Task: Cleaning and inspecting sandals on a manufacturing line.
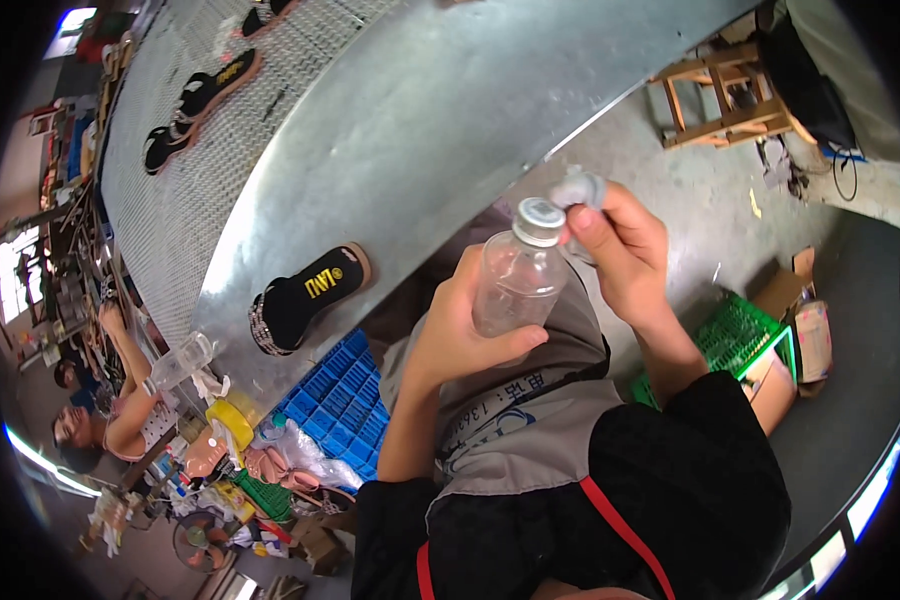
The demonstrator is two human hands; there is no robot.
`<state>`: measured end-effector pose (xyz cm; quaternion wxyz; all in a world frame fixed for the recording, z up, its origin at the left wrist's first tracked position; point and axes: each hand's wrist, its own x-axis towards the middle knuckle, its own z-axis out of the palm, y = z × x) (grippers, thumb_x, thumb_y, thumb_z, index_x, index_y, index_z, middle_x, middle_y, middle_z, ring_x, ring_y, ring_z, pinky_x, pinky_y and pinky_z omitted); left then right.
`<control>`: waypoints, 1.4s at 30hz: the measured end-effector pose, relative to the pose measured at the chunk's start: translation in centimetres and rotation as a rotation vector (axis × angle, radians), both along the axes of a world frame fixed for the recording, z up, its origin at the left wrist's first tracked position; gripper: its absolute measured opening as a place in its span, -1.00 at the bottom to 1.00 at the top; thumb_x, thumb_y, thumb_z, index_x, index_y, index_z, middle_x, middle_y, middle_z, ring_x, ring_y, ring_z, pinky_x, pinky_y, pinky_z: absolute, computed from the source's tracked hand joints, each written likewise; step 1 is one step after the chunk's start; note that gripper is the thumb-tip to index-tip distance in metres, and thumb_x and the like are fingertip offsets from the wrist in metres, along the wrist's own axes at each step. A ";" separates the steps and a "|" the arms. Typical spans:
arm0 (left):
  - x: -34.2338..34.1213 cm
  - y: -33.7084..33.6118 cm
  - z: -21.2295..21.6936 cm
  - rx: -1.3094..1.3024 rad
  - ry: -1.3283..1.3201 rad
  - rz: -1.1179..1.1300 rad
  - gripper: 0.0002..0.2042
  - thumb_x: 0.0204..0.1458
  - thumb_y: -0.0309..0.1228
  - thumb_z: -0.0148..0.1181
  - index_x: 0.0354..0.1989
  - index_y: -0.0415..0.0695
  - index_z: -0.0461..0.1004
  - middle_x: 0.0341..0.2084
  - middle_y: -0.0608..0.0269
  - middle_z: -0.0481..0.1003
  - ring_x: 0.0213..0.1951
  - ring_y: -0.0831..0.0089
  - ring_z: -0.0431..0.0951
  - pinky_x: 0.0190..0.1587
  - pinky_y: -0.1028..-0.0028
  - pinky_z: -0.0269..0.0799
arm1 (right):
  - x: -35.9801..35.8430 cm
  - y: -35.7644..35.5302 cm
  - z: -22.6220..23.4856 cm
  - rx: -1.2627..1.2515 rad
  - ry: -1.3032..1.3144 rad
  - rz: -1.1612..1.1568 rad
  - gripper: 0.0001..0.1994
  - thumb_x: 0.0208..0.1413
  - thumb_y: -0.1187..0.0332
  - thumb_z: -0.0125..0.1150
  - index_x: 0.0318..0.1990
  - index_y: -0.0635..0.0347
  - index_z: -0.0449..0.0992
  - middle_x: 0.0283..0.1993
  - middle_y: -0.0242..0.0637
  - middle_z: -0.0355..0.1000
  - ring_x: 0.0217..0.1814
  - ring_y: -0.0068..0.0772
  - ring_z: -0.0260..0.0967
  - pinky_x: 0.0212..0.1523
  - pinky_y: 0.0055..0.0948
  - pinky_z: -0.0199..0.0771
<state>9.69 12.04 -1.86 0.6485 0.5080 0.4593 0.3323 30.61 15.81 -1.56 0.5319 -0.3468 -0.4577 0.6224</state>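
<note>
My left hand (455, 330) is wrapped round a clear plastic bottle (519, 283), which stands nearly upright above my lap. A pale cap (539, 220) sits on its neck. In my right hand (627, 250), a crumpled greyish-white cloth (579, 188) is pinched between thumb and fingers, right beside the cap. Whether the cloth touches the cap I cannot tell. On the metal table to the left lies a black sandal (315, 290) with a beaded strap and yellow lettering on its insole.
The smooth metal table edge (400, 150) borders a woven conveyor belt (280, 70) carrying more black sandals (210, 90). Another clear bottle (180, 362) lies at the table's left end. A blue crate (340, 395) stands below, a green crate (740, 335) at right. Another person (120, 420) works at far left.
</note>
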 end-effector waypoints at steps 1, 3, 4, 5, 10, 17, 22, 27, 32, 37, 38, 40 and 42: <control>0.1 -0.8 -0.5 -0.024 -0.003 -0.010 -0.22 -0.16 -0.22 0.60 0.23 -0.22 0.33 0.00 0.11 0.54 0.04 0.35 0.55 0.14 0.34 0.42 | 0.1 -0.6 -0.6 -0.024 -0.003 -0.010 -0.75 0.44 0.49 0.01 0.16 0.35 0.51 -0.12 -0.37 0.48 -0.11 -0.57 0.38 -0.02 -0.50 0.41; 0.3 -2.1 -1.1 -0.107 0.070 0.025 -0.25 -0.14 -0.18 0.58 0.21 -0.21 0.35 -0.06 0.13 0.57 0.00 0.37 0.57 0.11 0.35 0.43 | 0.3 -1.9 -1.6 -0.159 -0.029 0.019 -0.74 0.44 0.50 0.00 0.17 0.37 0.50 -0.13 -0.41 0.46 -0.10 -0.57 0.38 -0.01 -0.51 0.40; 0.3 -2.5 -1.5 -0.101 0.093 0.001 -0.28 -0.11 -0.17 0.57 0.20 -0.20 0.36 -0.07 0.14 0.57 -0.04 0.37 0.58 0.08 0.36 0.44 | 0.5 -2.3 -2.0 -0.168 -0.055 0.037 -0.73 0.45 0.47 -0.01 0.18 0.34 0.51 -0.17 -0.46 0.43 -0.20 -0.66 0.32 -0.14 -0.59 0.35; 0.3 -2.9 -1.7 -0.119 0.087 -0.001 -0.28 -0.11 -0.17 0.57 0.20 -0.20 0.36 -0.07 0.14 0.57 -0.04 0.37 0.58 0.08 0.36 0.44 | 0.8 -2.7 -2.1 -0.186 -0.060 0.036 -0.73 0.45 0.47 -0.01 0.18 0.34 0.51 -0.17 -0.46 0.43 -0.20 -0.66 0.32 -0.14 -0.59 0.35; 0.9 -3.7 -0.8 -0.308 0.140 -0.010 -0.38 -0.02 -0.18 0.52 0.13 -0.21 0.38 -0.15 0.13 0.60 -0.10 0.37 0.61 0.02 0.37 0.47 | 1.1 -3.6 -3.8 -0.487 -0.139 0.083 -0.80 0.46 0.41 -0.01 0.01 0.23 0.55 -0.22 -0.54 0.39 -0.38 -0.78 0.11 -0.38 -0.67 0.13; 0.9 -2.2 0.6 -0.389 0.288 -0.087 -0.37 -0.01 -0.14 0.52 0.13 -0.23 0.38 -0.22 0.09 0.64 -0.16 0.26 0.67 -0.06 0.32 0.53 | 1.5 -2.9 -4.2 -0.491 -0.272 0.138 -0.84 0.45 0.45 -0.01 -0.09 0.24 0.53 -0.25 -0.52 0.38 -0.33 -0.74 0.18 -0.33 -0.62 0.22; 0.2 -0.9 1.7 -0.171 0.367 -0.121 -0.34 -0.04 -0.10 0.53 0.12 -0.23 0.38 -0.18 0.07 0.65 -0.17 0.25 0.69 -0.06 0.33 0.54 | 1.3 -1.4 -1.9 -0.236 -0.317 0.068 -0.85 0.41 0.53 -0.01 -0.12 0.33 0.53 -0.27 -0.37 0.40 -0.24 -0.53 0.32 -0.19 -0.47 0.37; 0.0 1.0 4.0 -0.038 0.221 -0.018 -0.34 -0.04 -0.11 0.54 0.13 -0.23 0.38 -0.20 0.13 0.64 -0.15 0.31 0.67 -0.06 0.37 0.53 | 0.7 1.6 1.5 0.215 -0.504 -0.024 -0.84 0.39 0.54 0.01 -0.10 0.35 0.55 -0.30 -0.31 0.40 -0.26 -0.48 0.33 -0.19 -0.48 0.36; -1.0 1.4 4.1 -0.135 0.053 0.003 -0.40 0.05 -0.13 0.49 0.12 -0.25 0.37 -0.19 0.17 0.61 -0.20 0.41 0.64 -0.09 0.40 0.53 | -0.3 2.9 2.5 0.039 -0.448 0.032 -0.84 0.40 0.51 0.03 -0.05 0.34 0.55 -0.31 -0.36 0.41 -0.26 -0.52 0.33 -0.19 -0.48 0.36; -2.5 -0.2 4.0 -0.704 -0.290 -0.035 -0.30 0.11 -0.10 0.42 0.27 -0.29 0.28 -0.14 0.07 0.53 -0.17 0.32 0.64 -0.20 0.32 0.67 | -1.1 0.7 0.9 -0.270 -0.310 0.174 -0.84 0.43 0.43 0.03 -0.08 0.25 0.56 -0.30 -0.52 0.41 -0.30 -0.70 0.25 -0.27 -0.57 0.31; -2.7 -0.6 3.6 -0.748 -0.300 -0.061 -0.31 0.12 -0.07 0.41 0.26 -0.29 0.29 -0.16 0.04 0.54 -0.24 0.30 0.66 -0.23 0.32 0.67 | -1.0 0.0 0.4 -0.289 -0.310 0.183 -0.84 0.43 0.43 0.03 -0.08 0.25 0.56 -0.30 -0.52 0.41 -0.30 -0.70 0.25 -0.27 -0.57 0.31; -2.6 -1.2 2.9 -0.770 -0.318 -0.058 -0.31 0.12 -0.08 0.41 0.26 -0.29 0.29 -0.16 0.03 0.54 -0.27 0.30 0.66 -0.22 0.32 0.67 | -0.8 -0.9 -0.3 -0.444 -0.328 0.186 -0.84 0.43 0.39 0.05 -0.12 0.22 0.56 -0.33 -0.58 0.40 -0.39 -0.80 0.15 -0.39 -0.66 0.17; -2.4 -1.6 2.3 -0.781 -0.336 -0.068 -0.32 0.13 -0.08 0.41 0.25 -0.28 0.29 -0.17 0.02 0.54 -0.29 0.30 0.66 -0.22 0.32 0.67 | -0.8 -1.9 -0.8 -0.471 -0.315 0.169 -0.84 0.43 0.37 0.06 -0.13 0.20 0.56 -0.34 -0.60 0.39 -0.42 -0.82 0.10 -0.42 -0.68 0.11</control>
